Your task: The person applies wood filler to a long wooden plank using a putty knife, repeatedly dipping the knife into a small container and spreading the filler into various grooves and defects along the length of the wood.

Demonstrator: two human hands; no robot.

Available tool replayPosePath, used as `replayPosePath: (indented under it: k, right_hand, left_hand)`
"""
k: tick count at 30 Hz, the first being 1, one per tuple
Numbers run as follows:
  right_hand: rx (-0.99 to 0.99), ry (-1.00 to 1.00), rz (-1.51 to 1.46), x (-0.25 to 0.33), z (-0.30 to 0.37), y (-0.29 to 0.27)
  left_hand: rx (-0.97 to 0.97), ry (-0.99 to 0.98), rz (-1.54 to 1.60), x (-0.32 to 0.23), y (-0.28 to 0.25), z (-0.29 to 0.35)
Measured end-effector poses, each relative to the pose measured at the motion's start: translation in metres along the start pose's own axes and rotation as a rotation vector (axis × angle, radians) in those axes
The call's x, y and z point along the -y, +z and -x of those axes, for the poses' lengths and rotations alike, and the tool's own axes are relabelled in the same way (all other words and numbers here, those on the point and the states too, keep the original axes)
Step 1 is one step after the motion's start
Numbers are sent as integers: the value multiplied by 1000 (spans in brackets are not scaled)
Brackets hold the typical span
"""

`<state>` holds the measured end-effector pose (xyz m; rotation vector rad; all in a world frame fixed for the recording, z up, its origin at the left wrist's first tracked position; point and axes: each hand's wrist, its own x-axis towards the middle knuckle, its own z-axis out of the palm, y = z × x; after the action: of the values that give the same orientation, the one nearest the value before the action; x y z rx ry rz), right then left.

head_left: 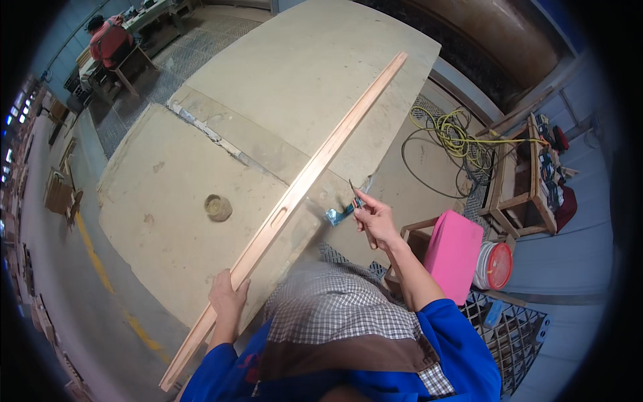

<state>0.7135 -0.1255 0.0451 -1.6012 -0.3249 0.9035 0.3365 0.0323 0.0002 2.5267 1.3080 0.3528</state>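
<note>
A long, pale wooden rail lies diagonally over the worktable, from far right to near left, with a short oval slot cut in it. My left hand is closed around its near part, which sticks out past the table edge. My right hand is closed on a slim hand tool with a dark pointed tip, held apart from the rail; its exact kind is unclear. A brownish handle end shows below my fingers. Just left of that hand, a shiny blue item is at the table's edge. A small round pot stands left of the rail.
The large, dusty worktable has a seam across it. To the right are tangled yellow hoses, a wooden rack with power tools, a pink board and a white bucket with red lid. A seated person is far left.
</note>
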Motion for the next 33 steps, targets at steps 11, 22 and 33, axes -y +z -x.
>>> replayPosePath:
  k: [11, 22, 33]
  right_hand:
    - [-139, -373, 382, 27, -136, -3]
    - [-113, -604, 441, 42, -257, -59]
    - [-38, -553, 1075, 67, -248, -91]
  left_hand:
    - [47, -89, 58, -6, -7, -4]
    - [106, -146, -6, -87, 13, -82]
    - [125, -206, -67, -99, 19, -85]
